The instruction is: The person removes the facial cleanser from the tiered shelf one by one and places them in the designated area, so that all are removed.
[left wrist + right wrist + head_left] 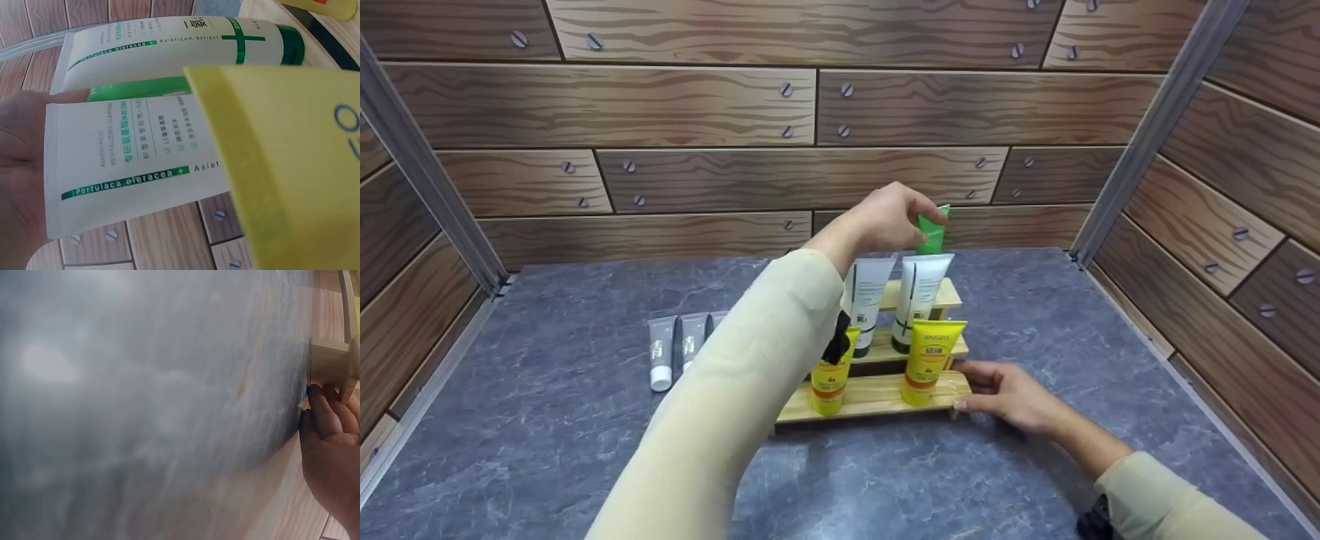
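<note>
My left hand (887,217) reaches over a three-step wooden display stand (870,401) and pinches a green squeeze tube (933,234) by its upper end, above the top step. In the left wrist view that green tube (135,89) shows only partly, behind a white tube (129,152). On the middle step stand two white tubes (921,289), caps down. Two yellow tubes (933,360) stand on the lowest step, one partly covered by my left arm. My right hand (1016,397) holds the right end of the lowest step between thumb and fingers.
Grey tubes (661,352) lie side by side on the marbled tabletop (562,442), left of the stand; my left sleeve hides part of that group. Wood-patterned walls (697,105) with metal corner posts (1147,127) enclose the table at the back and sides.
</note>
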`<action>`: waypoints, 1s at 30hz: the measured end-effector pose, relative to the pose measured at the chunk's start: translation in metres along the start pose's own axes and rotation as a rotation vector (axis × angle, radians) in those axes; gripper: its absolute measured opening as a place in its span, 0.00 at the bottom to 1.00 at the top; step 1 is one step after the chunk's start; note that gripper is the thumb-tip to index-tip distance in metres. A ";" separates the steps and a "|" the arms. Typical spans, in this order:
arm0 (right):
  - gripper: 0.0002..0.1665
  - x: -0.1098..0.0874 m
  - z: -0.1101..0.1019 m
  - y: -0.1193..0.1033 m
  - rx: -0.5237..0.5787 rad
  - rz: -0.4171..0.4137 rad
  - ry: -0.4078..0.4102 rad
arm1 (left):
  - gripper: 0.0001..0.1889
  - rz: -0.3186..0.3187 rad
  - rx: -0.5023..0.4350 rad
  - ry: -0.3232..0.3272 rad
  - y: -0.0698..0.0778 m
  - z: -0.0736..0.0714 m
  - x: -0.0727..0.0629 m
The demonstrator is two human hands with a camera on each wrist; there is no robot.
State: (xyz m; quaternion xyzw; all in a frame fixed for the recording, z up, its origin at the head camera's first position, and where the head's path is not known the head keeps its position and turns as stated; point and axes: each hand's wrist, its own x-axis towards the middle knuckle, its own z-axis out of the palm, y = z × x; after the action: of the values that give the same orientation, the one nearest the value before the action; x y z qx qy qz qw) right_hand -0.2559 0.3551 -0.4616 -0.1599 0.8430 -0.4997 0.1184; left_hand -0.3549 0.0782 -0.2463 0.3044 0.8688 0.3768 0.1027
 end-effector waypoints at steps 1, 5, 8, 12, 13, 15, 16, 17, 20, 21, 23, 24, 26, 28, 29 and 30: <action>0.44 0.000 0.000 0.000 -0.002 0.000 0.002 | 0.21 -0.007 -0.001 0.014 -0.001 0.000 -0.001; 0.43 0.001 0.001 0.000 -0.001 -0.006 -0.003 | 0.21 -0.024 -0.012 0.071 -0.003 -0.004 -0.005; 0.44 0.001 0.001 0.000 0.008 -0.002 -0.004 | 0.21 -0.029 -0.014 0.101 -0.004 -0.008 -0.010; 0.45 0.002 0.000 -0.001 0.004 0.006 0.003 | 0.23 -0.053 -0.036 0.121 -0.007 -0.017 -0.016; 0.45 0.001 0.000 0.000 -0.001 0.006 0.005 | 0.24 -0.060 -0.040 0.123 -0.008 -0.020 -0.017; 0.45 0.001 -0.001 0.001 0.004 -0.001 0.002 | 0.24 -0.075 -0.038 0.128 -0.010 -0.026 -0.021; 0.44 0.002 -0.001 0.001 0.007 -0.005 -0.002 | 0.24 -0.075 -0.027 0.132 -0.012 -0.030 -0.023; 0.44 0.002 -0.001 0.001 0.008 -0.009 -0.006 | 0.23 -0.080 -0.024 0.130 -0.014 -0.035 -0.026; 0.45 0.003 -0.001 0.002 0.002 -0.006 -0.009 | 0.22 -0.081 -0.020 0.136 -0.020 -0.047 -0.035; 0.45 0.003 -0.002 0.002 -0.011 0.000 -0.004 | 0.21 -0.076 -0.019 0.141 -0.023 -0.051 -0.038; 0.47 0.003 -0.003 0.001 -0.039 0.017 0.005 | 0.19 -0.075 -0.034 0.150 -0.029 -0.059 -0.046; 0.47 0.003 -0.003 0.001 -0.047 0.024 0.009 | 0.19 -0.075 -0.042 0.158 -0.032 -0.063 -0.050; 0.48 0.003 -0.003 0.001 -0.057 0.035 0.015 | 0.18 -0.071 -0.045 0.173 -0.038 -0.070 -0.059; 0.48 0.003 -0.003 0.001 -0.054 0.038 0.014 | 0.17 -0.074 -0.058 0.190 -0.043 -0.079 -0.068; 0.48 0.003 -0.003 0.001 -0.046 0.039 0.012 | 0.17 -0.072 -0.063 0.198 -0.046 -0.083 -0.072; 0.48 0.004 -0.003 0.001 -0.039 0.037 0.011 | 0.17 -0.072 -0.065 0.208 -0.050 -0.087 -0.076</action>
State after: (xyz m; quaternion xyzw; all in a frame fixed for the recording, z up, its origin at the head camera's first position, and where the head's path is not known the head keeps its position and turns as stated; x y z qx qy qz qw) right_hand -0.2606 0.3565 -0.4614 -0.1437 0.8560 -0.4818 0.1200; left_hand -0.3520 -0.0456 -0.2256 0.2289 0.8725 0.4302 0.0353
